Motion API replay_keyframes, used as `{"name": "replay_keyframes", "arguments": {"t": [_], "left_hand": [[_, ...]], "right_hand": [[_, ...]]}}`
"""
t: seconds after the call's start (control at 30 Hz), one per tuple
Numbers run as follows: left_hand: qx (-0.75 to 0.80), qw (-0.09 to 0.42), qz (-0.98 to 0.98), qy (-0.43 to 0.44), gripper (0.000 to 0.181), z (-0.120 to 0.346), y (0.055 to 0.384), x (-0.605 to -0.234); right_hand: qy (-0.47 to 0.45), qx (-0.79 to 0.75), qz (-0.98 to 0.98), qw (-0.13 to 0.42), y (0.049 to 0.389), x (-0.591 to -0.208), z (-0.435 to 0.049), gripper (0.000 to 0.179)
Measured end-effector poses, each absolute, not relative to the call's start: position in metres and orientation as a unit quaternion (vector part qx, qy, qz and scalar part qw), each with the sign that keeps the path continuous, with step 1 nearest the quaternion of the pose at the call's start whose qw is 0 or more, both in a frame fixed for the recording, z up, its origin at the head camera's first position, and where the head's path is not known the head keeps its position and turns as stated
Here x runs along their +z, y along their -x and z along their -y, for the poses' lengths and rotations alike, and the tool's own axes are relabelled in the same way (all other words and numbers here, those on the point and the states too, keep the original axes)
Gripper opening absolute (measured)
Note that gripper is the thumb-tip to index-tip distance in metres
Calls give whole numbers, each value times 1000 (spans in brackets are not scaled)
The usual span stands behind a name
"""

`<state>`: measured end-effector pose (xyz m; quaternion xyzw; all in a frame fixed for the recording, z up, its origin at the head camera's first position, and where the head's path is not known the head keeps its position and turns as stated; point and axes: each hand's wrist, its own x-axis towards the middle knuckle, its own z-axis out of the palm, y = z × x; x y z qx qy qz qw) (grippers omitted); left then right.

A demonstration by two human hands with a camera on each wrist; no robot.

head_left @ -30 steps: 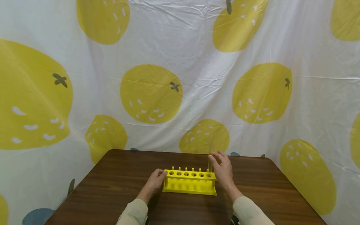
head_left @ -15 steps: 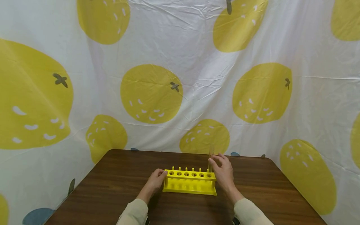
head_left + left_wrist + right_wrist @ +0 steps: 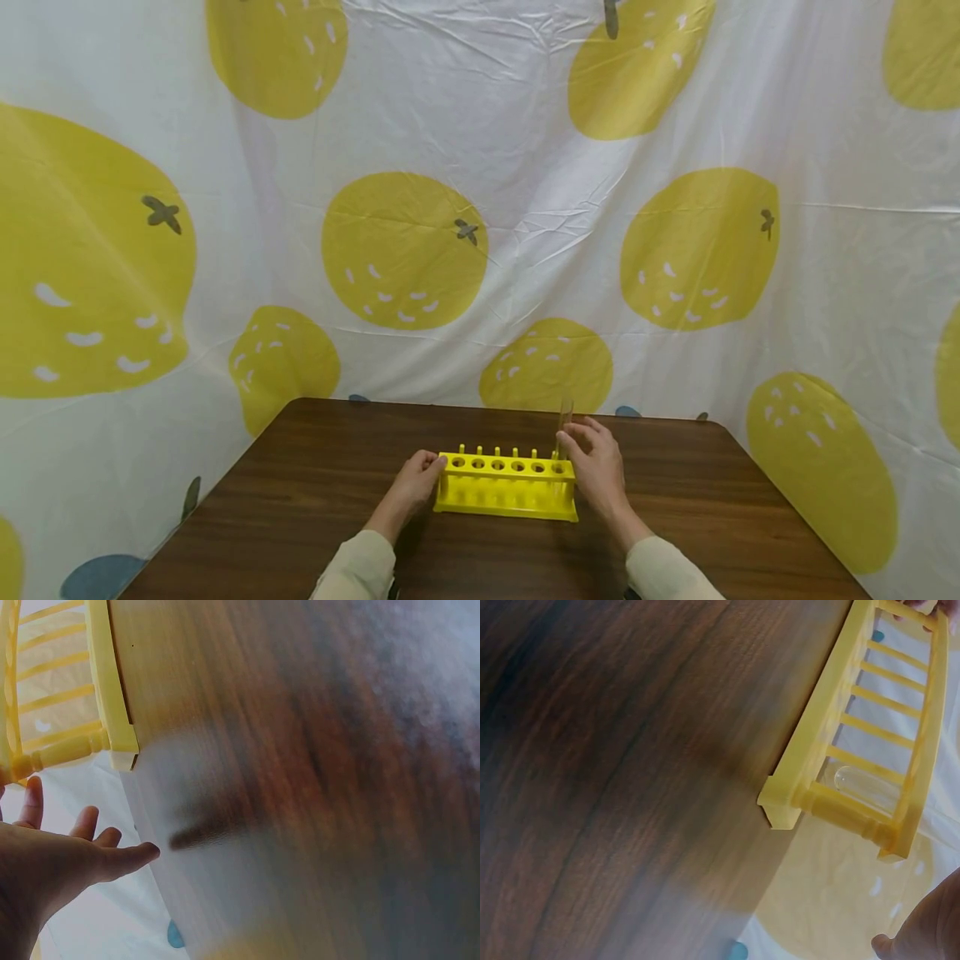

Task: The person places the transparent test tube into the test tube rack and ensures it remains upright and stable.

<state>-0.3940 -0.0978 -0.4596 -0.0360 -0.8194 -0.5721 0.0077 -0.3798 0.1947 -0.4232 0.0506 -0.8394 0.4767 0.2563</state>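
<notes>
A yellow test tube rack [image 3: 506,504] stands on the table, one row of holes along its top and pegs behind. My left hand [image 3: 411,485] holds the rack's left end, thumb at the top corner. At the right end, my right hand [image 3: 600,467] pinches a clear glass test tube [image 3: 566,410] between thumb and fingers. The tube stands nearly upright in the rightmost hole. In the right wrist view, the rounded bottom of the test tube [image 3: 847,778] shows below the rack's top plate, above the base. The other holes hold no tubes.
The dark wood-grain table [image 3: 315,467] has rounded far corners. Behind it and along both sides hangs a white curtain [image 3: 420,367] printed with big yellow fruit.
My right hand has moved down slightly with the test tube, which has slid lower into the rightmost hole. The left hand and the rack have stayed put.
</notes>
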Motion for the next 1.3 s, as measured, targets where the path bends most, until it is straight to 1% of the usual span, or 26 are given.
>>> {"name": "replay_keyframes", "arguments": {"t": [1.3], "left_hand": [[-570,6,821,29,35,97,391,-457]], "right_hand": [[-39,467,850,239,379,-442,-193,36]]}}
